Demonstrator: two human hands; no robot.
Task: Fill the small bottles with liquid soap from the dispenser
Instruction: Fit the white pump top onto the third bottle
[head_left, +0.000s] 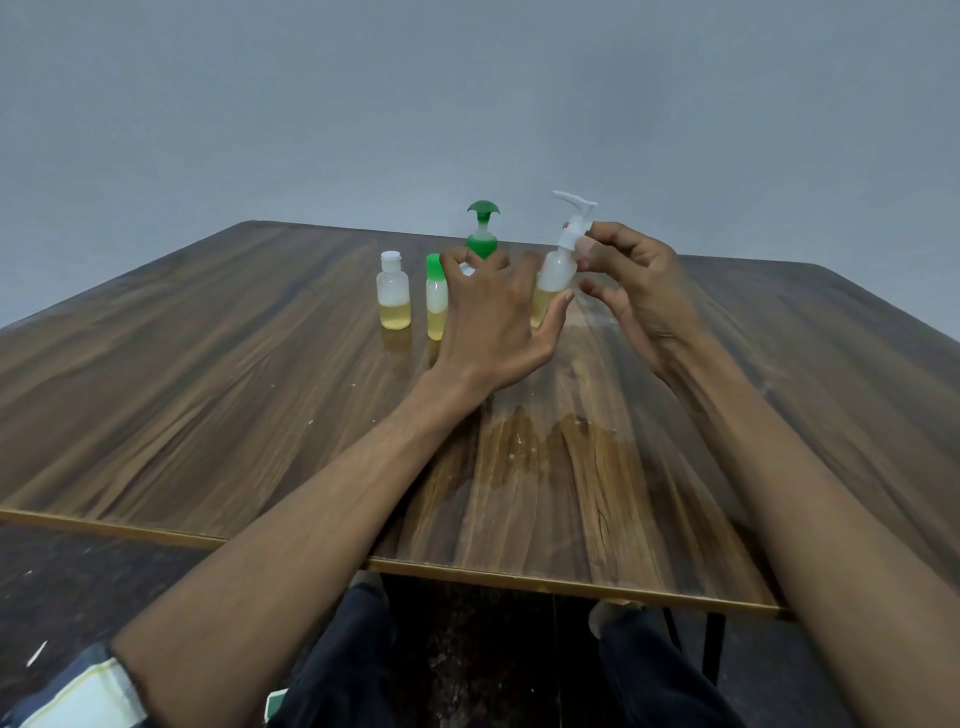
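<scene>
Four bottles stand mid-table, well back from the near edge (519, 574). Leftmost, an uncapped bottle (395, 291), then a green-capped bottle (436, 299) just beside it. The left hand (488, 317) spreads open-fingered before the green dispenser (483, 228). The right hand (634, 291) pinches the white pump bottle (558, 265) at its collar, tilted.

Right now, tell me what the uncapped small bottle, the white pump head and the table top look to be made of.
Uncapped small bottle: frosted, translucent plastic, probably; the yellow liquid shows dimly through its wall.
White pump head: opaque matte white plastic, by its moulded shape.
Table top: glossy wood-grain surface, likely laminate over board, given the thin pale edge strip; solid wood cannot be ruled out.
</scene>
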